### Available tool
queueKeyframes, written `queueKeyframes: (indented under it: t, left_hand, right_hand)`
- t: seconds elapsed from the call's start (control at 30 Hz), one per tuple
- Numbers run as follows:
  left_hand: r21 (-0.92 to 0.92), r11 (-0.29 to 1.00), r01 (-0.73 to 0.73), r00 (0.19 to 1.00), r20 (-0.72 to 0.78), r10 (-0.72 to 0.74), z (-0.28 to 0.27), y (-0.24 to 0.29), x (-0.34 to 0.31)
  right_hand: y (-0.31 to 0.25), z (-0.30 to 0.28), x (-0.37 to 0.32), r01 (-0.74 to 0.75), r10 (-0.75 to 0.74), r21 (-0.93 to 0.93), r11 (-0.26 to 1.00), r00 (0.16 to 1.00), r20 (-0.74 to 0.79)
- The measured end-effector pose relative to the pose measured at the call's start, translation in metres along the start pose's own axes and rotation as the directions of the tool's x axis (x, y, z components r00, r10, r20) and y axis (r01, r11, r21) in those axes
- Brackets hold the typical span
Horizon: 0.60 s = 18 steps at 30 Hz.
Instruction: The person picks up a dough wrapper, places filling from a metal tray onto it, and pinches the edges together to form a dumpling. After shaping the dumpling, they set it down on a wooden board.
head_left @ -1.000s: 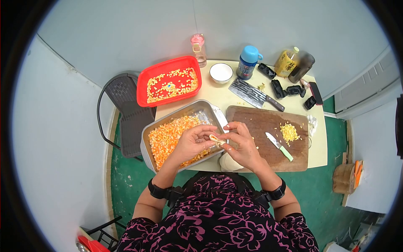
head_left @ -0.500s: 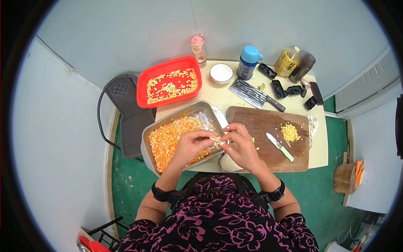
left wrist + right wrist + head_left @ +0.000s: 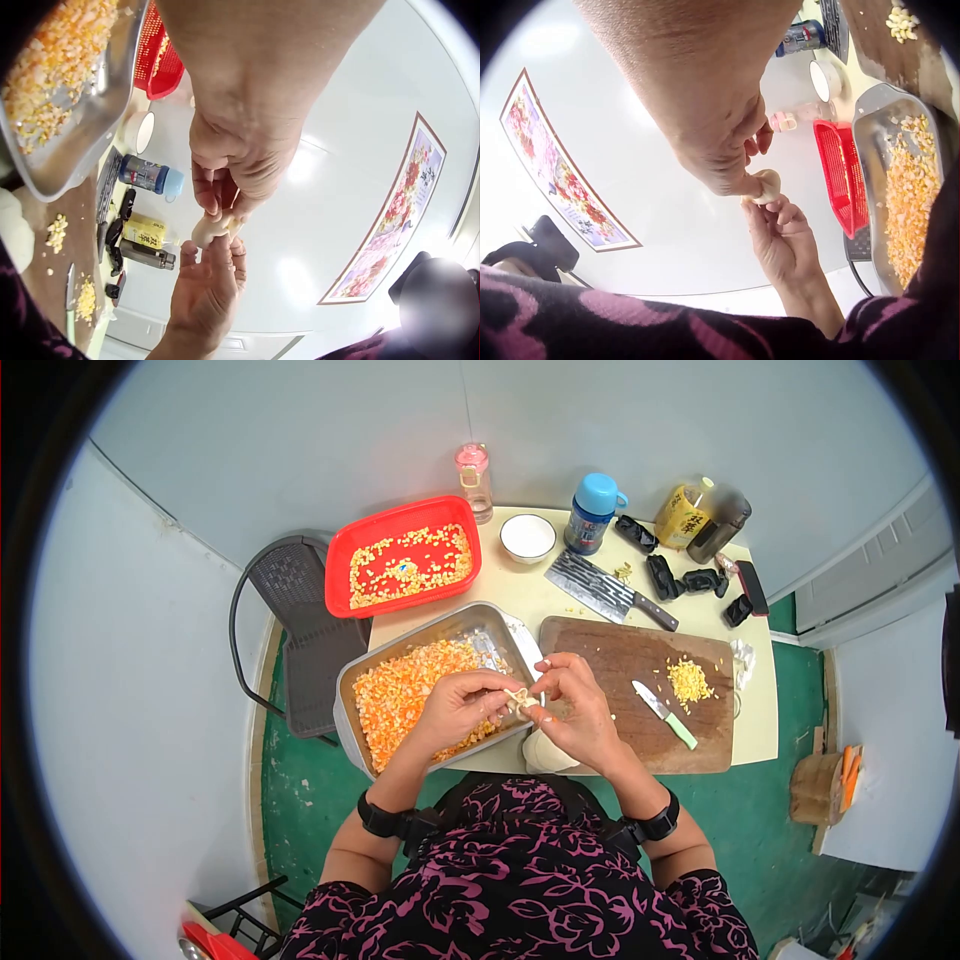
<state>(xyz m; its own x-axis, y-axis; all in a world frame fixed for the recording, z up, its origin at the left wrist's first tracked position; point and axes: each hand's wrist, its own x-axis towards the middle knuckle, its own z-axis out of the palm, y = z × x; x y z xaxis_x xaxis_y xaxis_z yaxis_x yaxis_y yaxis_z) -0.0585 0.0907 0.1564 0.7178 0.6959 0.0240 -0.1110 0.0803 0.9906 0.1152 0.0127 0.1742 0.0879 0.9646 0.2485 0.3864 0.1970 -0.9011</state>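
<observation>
Over the front edge of the table, both hands pinch a small dumpling [image 3: 520,700] of pale dough. My left hand [image 3: 462,705] grips its left side between thumb and fingertips, above the metal pan's near right corner. On the other side, my right hand [image 3: 580,710] holds it with thumb and bent fingers. The left wrist view shows the dumpling [image 3: 206,231] smooth and rounded between the fingertips. In the right wrist view its white dough [image 3: 767,186] bulges beside the thumb. A large ball of white dough [image 3: 545,753] lies below the right hand, partly covered by it.
A metal pan [image 3: 352,705] of chopped orange and white filling stands at left, a red basket [image 3: 335,575] behind it. The cutting board [image 3: 610,745] bears a green-handled knife [image 3: 665,715] and yellow bits. Behind lie a cleaver [image 3: 600,588], a bowl [image 3: 527,538] and a blue-capped flask [image 3: 593,515].
The dumpling's open loop, with orange showing inside a second ago, has been drawn together into a smaller folded shape. The left fingers have come slightly closer to the right ones.
</observation>
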Motion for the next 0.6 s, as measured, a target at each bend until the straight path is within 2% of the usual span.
queueKeyframes:
  t: [0.03,0.23,0.4,0.5,0.6]
  left_hand:
    - [0.011,1.000,0.003,1.000,-0.003,-0.003,-0.0003,0.0001,0.0001]
    - [0.051,0.998,0.023,0.999,-0.027,-0.022,-0.0018,-0.0043,-0.0003]
    - [0.084,0.996,0.037,0.999,-0.001,-0.037,-0.0039,-0.0070,-0.0013]
    - [-0.120,0.993,0.024,0.998,-0.048,-0.030,0.0031,-0.0024,-0.0026]
    - [-0.091,0.993,0.080,0.997,-0.005,-0.081,-0.0021,-0.0013,-0.0019]
  right_hand:
    - [-0.0008,0.0000,0.0006,-0.012,0.012,-0.001,1.000,1.000,-0.005]
    - [0.0022,-0.0013,0.0023,0.167,-0.163,-0.163,0.972,0.986,0.037]
    - [0.0023,-0.0006,0.0025,0.172,-0.169,-0.185,0.968,0.985,0.033]
    - [0.0047,-0.0002,0.0023,0.186,-0.183,-0.190,0.964,0.983,0.034]
    - [0.0018,-0.0001,0.0030,0.178,-0.175,-0.189,0.966,0.984,0.031]
